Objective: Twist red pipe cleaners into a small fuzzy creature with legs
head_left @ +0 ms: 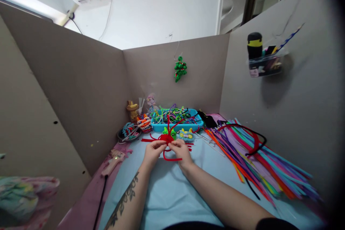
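Both hands meet over the middle of the blue-covered table, pinching a red pipe cleaner piece (167, 138) between them. Several of its fuzzy red ends stick out upward, to the left and down toward me. My left hand (155, 150) has thumb and fingertips closed on its near left side. My right hand (181, 152) grips the near right side in the same way. Just behind it sit a green pipe cleaner figure (172, 134) and a blue and yellow one (185, 135). Short red pieces (190, 147) lie beside my right hand.
A blue tray (159, 128) of pipe cleaner scraps stands at the back. Bundled colourful pipe cleaners (250, 158) spread over the right side, near scissors (206, 138). At left are a dark bowl (138, 136) and a pink glue gun (114, 161) with a cord. Grey panels enclose the table.
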`<act>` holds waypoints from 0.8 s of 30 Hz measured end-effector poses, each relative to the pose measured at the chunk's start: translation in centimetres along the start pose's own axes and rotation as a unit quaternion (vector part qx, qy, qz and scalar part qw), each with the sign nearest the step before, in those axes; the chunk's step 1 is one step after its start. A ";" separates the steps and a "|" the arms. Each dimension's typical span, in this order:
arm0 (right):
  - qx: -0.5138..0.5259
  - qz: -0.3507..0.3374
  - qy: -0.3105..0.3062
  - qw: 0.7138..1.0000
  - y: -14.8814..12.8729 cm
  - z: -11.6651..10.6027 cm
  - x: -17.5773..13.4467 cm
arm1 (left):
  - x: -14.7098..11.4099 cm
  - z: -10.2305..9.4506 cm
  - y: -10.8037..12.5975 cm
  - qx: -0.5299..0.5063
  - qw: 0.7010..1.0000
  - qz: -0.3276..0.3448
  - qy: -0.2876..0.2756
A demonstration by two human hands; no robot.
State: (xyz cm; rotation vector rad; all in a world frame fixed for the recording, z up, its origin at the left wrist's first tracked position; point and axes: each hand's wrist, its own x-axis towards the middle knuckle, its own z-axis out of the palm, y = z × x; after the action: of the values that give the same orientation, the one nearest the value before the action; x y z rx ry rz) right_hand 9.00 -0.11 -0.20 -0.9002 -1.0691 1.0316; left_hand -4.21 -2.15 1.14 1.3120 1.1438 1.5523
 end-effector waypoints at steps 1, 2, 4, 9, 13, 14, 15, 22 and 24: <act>-0.001 0.003 -0.001 1.000 0.0 0.0 0.0 | 0.0 0.0 0.0 0.004 1.000 -0.001 0.000; 0.000 0.006 -0.002 1.000 0.0 0.0 0.0 | 0.0 0.0 -0.1 0.009 1.000 -0.003 -0.002; 0.008 0.010 -0.003 1.000 0.1 0.1 0.0 | -0.1 0.0 0.0 0.023 1.000 -0.005 -0.006; 0.052 0.023 -0.006 0.998 0.4 0.2 0.1 | -0.4 0.4 0.7 0.046 0.999 -0.007 -0.006; 0.017 0.008 -0.016 1.000 0.8 0.3 0.2 | -0.4 0.6 0.9 0.052 0.999 -0.007 0.005; 0.009 0.005 -0.018 1.000 0.9 0.3 0.2 | -0.3 0.6 0.9 0.051 0.999 -0.008 0.012; 0.000 0.000 -0.017 1.000 1.0 0.4 0.1 | -0.3 0.6 0.9 0.050 0.998 -0.008 0.021; -0.069 -0.087 -0.108 0.988 -1.0 0.5 -1.3 | 0.2 0.3 0.9 0.039 0.996 -0.013 0.082; -0.088 -0.109 -0.158 0.978 -2.0 0.5 -2.0 | 0.2 0.3 0.9 0.030 0.996 -0.016 0.080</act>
State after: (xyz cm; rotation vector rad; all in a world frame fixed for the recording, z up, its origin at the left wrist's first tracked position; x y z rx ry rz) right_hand 8.65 -2.53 1.33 -0.7524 -1.5101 0.9239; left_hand -3.94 -2.20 2.02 1.2177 1.3137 1.6346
